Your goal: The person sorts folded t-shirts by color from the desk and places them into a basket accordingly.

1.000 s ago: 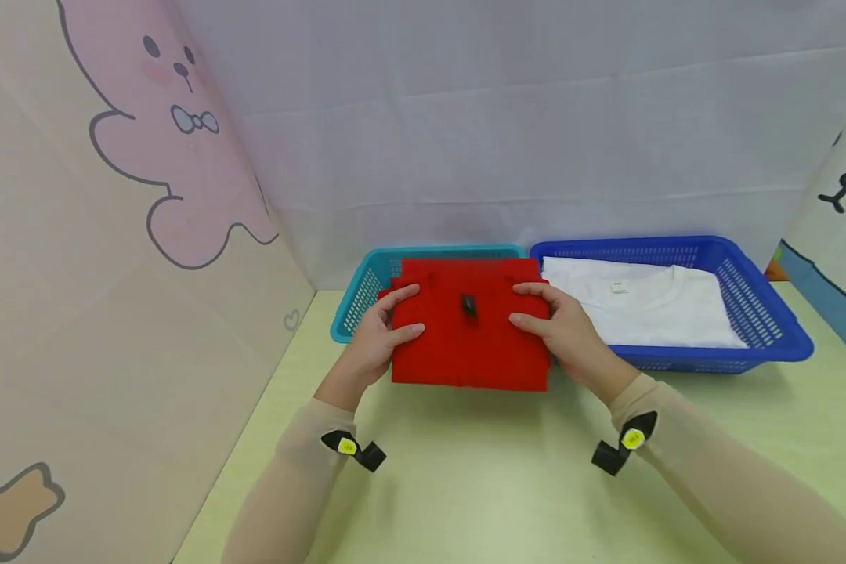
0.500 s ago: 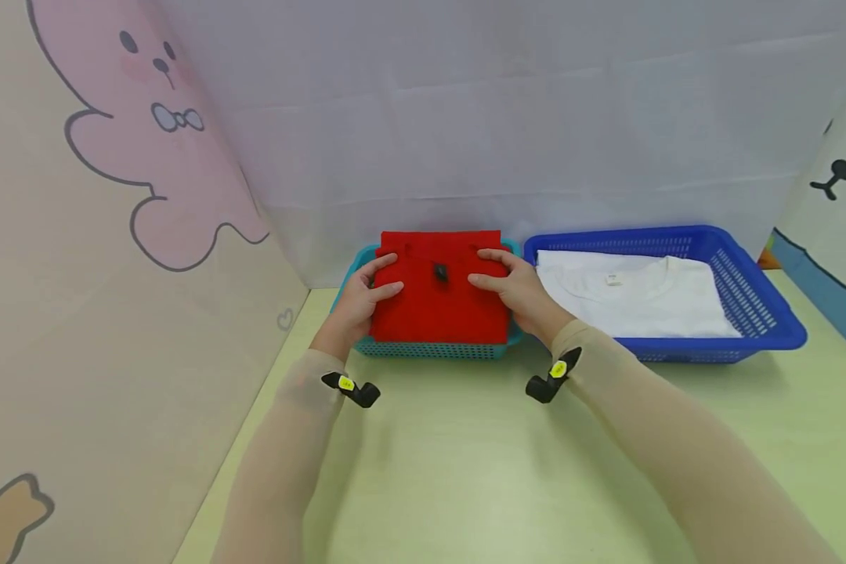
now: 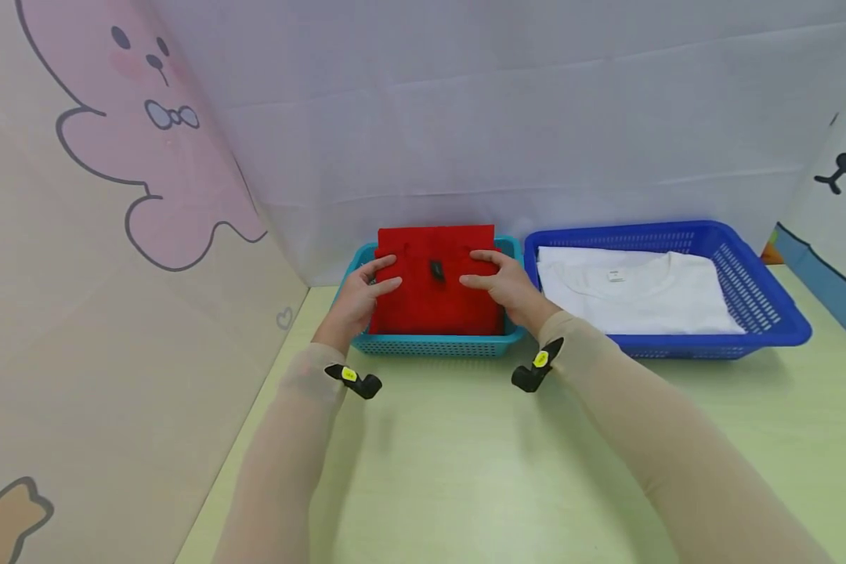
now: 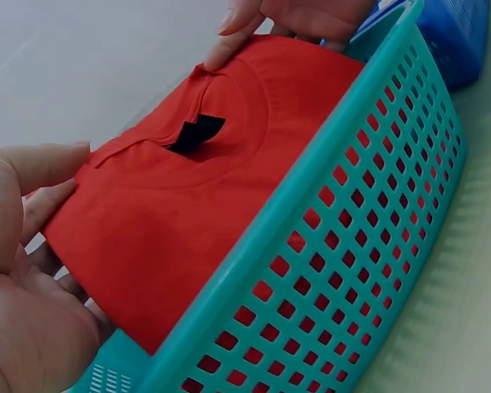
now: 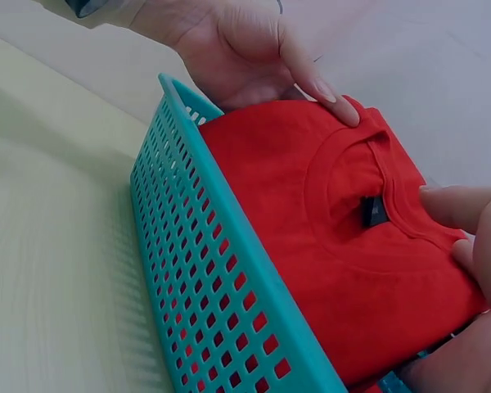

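Observation:
A folded red T-shirt [image 3: 437, 309] lies inside the teal basket [image 3: 433, 345], its collar and black neck label [image 3: 436, 270] facing up. My left hand [image 3: 356, 301] holds the shirt's left side, and my right hand [image 3: 511, 290] holds the right side. In the left wrist view, the left thumb rests on top of the red cloth and the other fingers go round its edge. The right wrist view has the shirt's front edge below the basket rim [image 5: 237, 221]. Parts of the fingers are hidden behind the cloth.
Close on the right stands a blue basket [image 3: 712, 341] with a folded white T-shirt [image 3: 627, 301] in it. Both baskets sit on a pale green table [image 3: 437, 462] against a white cloth backdrop [image 3: 500, 141]. A printed wall panel [image 3: 148, 352] borders the left side.
Both hands have carried the red T-shirt forward and down, from in front of and above the teal basket into it. Over the last half second it sank slightly lower. The white T-shirt stayed in the blue basket.

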Demonstrator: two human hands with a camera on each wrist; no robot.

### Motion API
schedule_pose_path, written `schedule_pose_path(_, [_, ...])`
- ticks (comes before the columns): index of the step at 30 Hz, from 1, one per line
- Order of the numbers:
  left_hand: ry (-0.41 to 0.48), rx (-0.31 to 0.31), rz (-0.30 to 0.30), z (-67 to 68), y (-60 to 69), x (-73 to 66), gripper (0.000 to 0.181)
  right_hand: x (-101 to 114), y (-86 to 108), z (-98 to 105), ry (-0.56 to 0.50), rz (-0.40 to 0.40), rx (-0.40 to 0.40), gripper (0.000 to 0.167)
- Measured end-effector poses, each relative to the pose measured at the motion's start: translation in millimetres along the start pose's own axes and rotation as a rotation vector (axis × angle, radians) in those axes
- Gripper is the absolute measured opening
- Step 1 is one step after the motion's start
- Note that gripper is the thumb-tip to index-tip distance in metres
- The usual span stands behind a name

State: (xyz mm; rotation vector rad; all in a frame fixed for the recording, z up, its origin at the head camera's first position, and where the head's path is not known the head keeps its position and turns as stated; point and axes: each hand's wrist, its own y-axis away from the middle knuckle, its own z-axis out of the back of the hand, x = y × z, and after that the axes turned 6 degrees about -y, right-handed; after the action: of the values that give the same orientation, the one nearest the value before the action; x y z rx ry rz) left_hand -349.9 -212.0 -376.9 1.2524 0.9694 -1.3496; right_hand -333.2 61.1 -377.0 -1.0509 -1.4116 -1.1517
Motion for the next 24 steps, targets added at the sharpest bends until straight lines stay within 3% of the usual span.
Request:
schedule_pose_path(11, [-0.163,-0.002,0.09,2.6,-1.9,17.5,0.059,-14.6,-1.2,-10.6,0.107,-0.094,0.076,0.072])
schedule_pose_path(17, [-0.239,-0.031,0.127,4.8,-0.2,23.1,0.061,-15.9,-0.7,-15.9,0.104,-0.133,0.09,0.075])
schedule_pose_path(24, [-0.375,-0.089,0.174,5.2,3.1,22.3,0.068,-14.3,2.1,-16.9,0.103,-0.122,0.088,0.075])
